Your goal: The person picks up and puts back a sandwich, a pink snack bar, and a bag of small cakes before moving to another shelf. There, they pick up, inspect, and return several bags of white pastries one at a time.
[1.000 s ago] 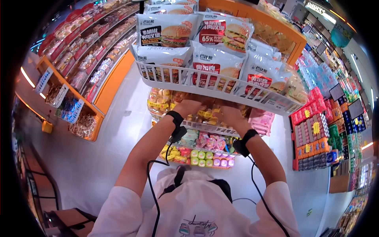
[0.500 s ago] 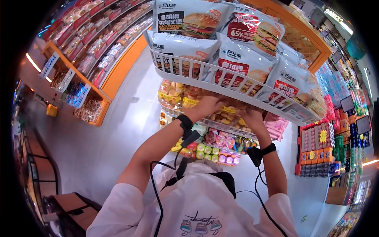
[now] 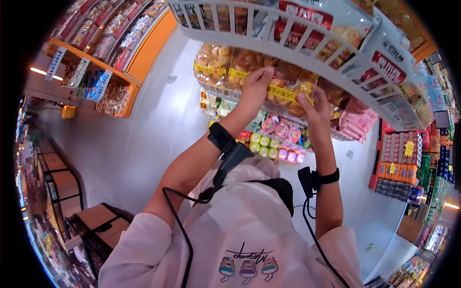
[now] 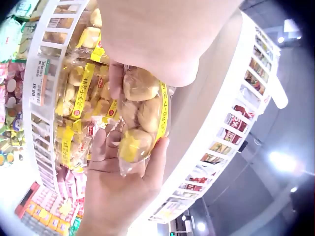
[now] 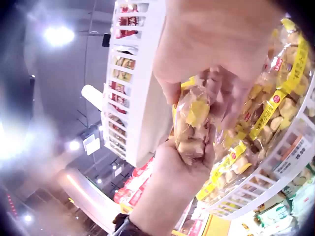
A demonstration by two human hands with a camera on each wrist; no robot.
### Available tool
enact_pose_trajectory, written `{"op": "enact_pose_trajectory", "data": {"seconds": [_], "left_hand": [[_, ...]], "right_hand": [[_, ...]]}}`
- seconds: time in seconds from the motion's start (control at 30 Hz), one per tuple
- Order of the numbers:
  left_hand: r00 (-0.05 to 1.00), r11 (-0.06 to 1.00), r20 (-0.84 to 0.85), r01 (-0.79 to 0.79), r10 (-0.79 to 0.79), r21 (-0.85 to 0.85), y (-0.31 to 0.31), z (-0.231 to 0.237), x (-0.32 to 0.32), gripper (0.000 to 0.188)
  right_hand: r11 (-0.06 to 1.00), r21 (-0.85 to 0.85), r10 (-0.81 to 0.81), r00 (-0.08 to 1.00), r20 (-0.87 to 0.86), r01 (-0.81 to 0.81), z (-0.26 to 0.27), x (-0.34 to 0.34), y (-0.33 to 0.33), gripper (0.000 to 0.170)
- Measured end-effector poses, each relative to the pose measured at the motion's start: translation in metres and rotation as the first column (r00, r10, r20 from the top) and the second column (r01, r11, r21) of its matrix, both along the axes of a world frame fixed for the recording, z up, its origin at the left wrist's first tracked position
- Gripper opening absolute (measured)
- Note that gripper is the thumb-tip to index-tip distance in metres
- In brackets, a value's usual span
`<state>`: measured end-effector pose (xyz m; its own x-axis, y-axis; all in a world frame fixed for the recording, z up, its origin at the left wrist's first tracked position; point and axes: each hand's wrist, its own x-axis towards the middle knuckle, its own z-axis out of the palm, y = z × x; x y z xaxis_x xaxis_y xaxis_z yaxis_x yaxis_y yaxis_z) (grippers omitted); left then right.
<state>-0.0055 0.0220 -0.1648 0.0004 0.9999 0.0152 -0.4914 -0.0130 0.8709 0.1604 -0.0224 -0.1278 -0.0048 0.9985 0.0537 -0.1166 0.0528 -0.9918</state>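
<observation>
A clear bag of small bread rolls (image 3: 283, 93) with a yellow label band is held between both hands, in front of the middle basket. My left hand (image 3: 256, 93) pinches its left end, thumb on top. My right hand (image 3: 318, 109) grips the other end, thumb across the front and fingers behind. In the left wrist view the rolls (image 4: 147, 110) show through the plastic, and the right hand's fingers curl under the bag. Similar bread bags (image 4: 74, 93) fill the basket behind it.
Above, a white slatted basket (image 3: 259, 41) holds burger packets (image 3: 307, 29) and overhangs the bread basket. Lower down are green-topped cups (image 3: 261, 140) and pink packs (image 3: 357, 120). Shelves of packaged goods (image 3: 398, 153) stand right, an orange-framed snack rack (image 3: 122, 98) left.
The hands have come out from under the upper basket, bringing a bag of bread rolls toward the body. The head view has shifted down and closer to the baskets.
</observation>
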Motion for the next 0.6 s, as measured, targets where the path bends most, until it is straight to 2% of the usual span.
{"op": "enact_pose_trajectory", "data": {"seconds": [0.1, 0.13, 0.23, 0.27, 0.37, 0.4, 0.5, 0.53, 0.6], "left_hand": [[0.957, 0.984, -0.283, 0.012, -0.063, -0.178, -0.031, 0.005, -0.013, 0.034], [0.938, 0.973, -0.329, 0.033, -0.11, -0.23, -0.039, 0.009, -0.017, 0.035], [0.872, 0.985, -0.46, -0.164, 0.166, 0.045, -0.041, -0.034, -0.012, 0.037], [0.89, 0.978, -0.407, -0.185, 0.208, 0.094, -0.042, -0.042, -0.012, 0.042], [0.827, 0.931, -0.469, -0.163, 0.309, 0.326, -0.047, -0.029, -0.013, 0.054], [0.779, 0.989, -0.625, 0.045, 0.053, 0.14, -0.055, -0.002, -0.021, 0.061], [0.851, 0.967, -0.521, 0.177, -0.056, 0.186, -0.059, -0.007, -0.005, 0.052], [0.923, 0.981, -0.356, 0.184, -0.149, 0.066, -0.065, -0.001, 0.001, 0.055], [0.961, 0.947, 0.019, 0.275, -0.276, -0.163, -0.069, 0.01, -0.007, 0.065]], "right_hand": [[0.956, -0.283, 0.047, 0.992, -0.117, -0.079, 0.006, -0.009, -0.028, 0.044], [0.959, -0.26, 0.076, 0.987, -0.143, -0.112, -0.002, -0.007, -0.031, 0.039], [0.977, -0.209, 0.042, 0.997, -0.059, -0.054, -0.023, -0.007, -0.037, 0.034], [0.965, -0.261, -0.018, 0.998, -0.063, 0.001, -0.038, -0.004, -0.035, 0.033], [0.962, -0.141, -0.24, 0.971, -0.017, 0.235, -0.027, -0.012, -0.033, 0.033], [0.958, -0.124, -0.26, 0.966, -0.003, 0.257, -0.018, -0.015, -0.034, 0.037], [0.997, -0.014, -0.082, 0.994, -0.076, 0.082, -0.004, -0.027, -0.041, 0.042], [0.999, -0.033, 0.035, 0.998, -0.055, -0.037, -0.003, -0.028, -0.043, 0.046], [0.995, -0.018, 0.097, 0.987, -0.127, -0.1, -0.008, -0.03, -0.045, 0.043]]}}
